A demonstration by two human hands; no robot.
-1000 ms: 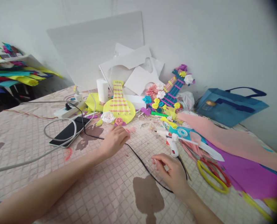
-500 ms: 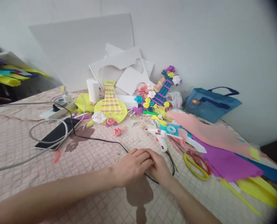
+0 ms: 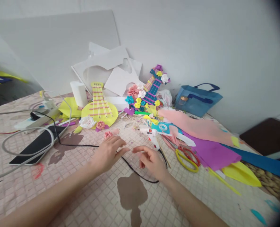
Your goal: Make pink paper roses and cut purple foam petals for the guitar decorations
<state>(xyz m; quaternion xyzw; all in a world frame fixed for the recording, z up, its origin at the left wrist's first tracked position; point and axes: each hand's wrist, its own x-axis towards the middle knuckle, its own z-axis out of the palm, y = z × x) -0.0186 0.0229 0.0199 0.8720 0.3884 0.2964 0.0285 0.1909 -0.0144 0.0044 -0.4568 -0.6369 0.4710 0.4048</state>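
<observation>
Glue gun (image 3: pixel 154 142) near right hand (image 3: pixel 153 161); any lettering illegible.

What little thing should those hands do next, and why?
Perhaps the left hand should pick up the crinkled pink paper rose: it lies just beyond that hand, which seems empty, and another pink flower sits by the lower edge of the flat yellow guitar shape.

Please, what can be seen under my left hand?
The black cable passes under or behind the left hand, reappearing on its other side. A stretch of it and the tabletop there are covered, so I cannot tell whether hand and cable touch.
</observation>
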